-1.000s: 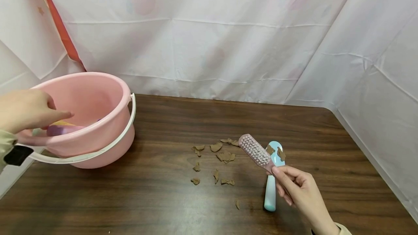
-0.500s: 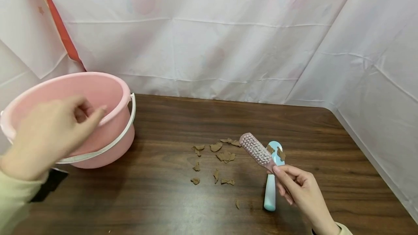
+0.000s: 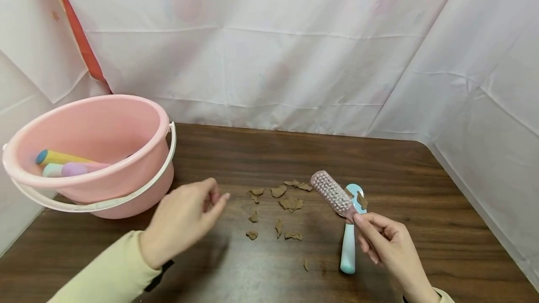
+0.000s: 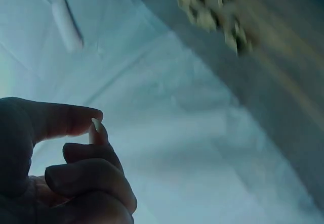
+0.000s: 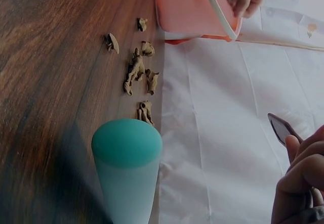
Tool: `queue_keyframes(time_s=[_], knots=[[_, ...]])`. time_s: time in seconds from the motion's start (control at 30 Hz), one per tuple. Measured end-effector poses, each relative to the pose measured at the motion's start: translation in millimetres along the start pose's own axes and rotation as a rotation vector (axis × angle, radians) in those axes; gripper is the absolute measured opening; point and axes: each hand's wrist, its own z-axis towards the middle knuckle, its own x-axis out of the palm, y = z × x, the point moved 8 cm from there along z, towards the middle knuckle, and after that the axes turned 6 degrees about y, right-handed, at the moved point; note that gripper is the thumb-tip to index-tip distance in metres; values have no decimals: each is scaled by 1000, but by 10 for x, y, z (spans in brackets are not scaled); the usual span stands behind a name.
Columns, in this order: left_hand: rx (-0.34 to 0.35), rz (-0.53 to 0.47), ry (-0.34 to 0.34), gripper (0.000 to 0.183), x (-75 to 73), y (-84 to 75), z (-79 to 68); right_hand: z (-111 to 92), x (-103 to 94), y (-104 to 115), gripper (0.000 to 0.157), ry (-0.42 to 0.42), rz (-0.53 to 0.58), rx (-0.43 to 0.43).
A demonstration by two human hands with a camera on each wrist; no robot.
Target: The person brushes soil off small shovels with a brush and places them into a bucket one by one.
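In the head view my right hand (image 3: 385,242) pinches the handle of a pink brush (image 3: 332,193), its white bristles facing up. Beneath the brush lies a light-blue scoop-like tool (image 3: 348,251) with a pale handle and turquoise end, and brown bits on its round head. Several curled brown dried flakes (image 3: 290,203) are scattered left of the brush. My left hand (image 3: 183,219) hovers over the table between bucket and flakes. Its fingers are loosely curled, with the thumb and forefinger tips close together in the left wrist view, and no held thing shows.
A pink bucket (image 3: 139,174) with a white handle (image 3: 105,205) stands at the left. Inside it lie a yellow tool (image 3: 63,157) and pale rounded handle ends (image 3: 75,169). White sheeting (image 3: 261,60) hangs behind and to the right of the dark wooden table (image 3: 202,148).
My left hand has come out of the bucket and moved right over the table, bringing the bucket's contents into sight. The right hand and brush have stayed nearly still.
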Motion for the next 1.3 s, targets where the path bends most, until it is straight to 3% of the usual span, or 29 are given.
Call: queue_keyframes(time_s=[0.23, 0.4, 0.57, 0.7, 0.87, 1.0, 1.17, 1.3], knots=[[34, -133, 185, 20, 575, -319, 63, -18, -23, -17, 23, -37, 6, 30], [104, -221, 293, 19, 915, -601, 94, -21, -26, -24, 24, -42, -2, 38], [140, -155, 370, 39, 1186, -863, 106, -12, -25, -33, 24, -45, -19, 44], [120, -92, 449, 59, 1381, -1048, 137, -9, -18, -37, 24, -43, -7, 31], [107, -79, 551, 65, 1574, -1272, 219, -14, -24, -48, 26, -54, -8, 46], [111, -65, 610, 60, 1709, -1425, 282, -16, -27, -41, 26, -56, -7, 44], [150, -55, 650, 39, 1871, -1596, 348, -20, -23, -30, 22, -53, -1, 19], [113, -48, 699, 34, 2023, -1647, 422, -17, -13, -17, 21, -39, 0, -4]])
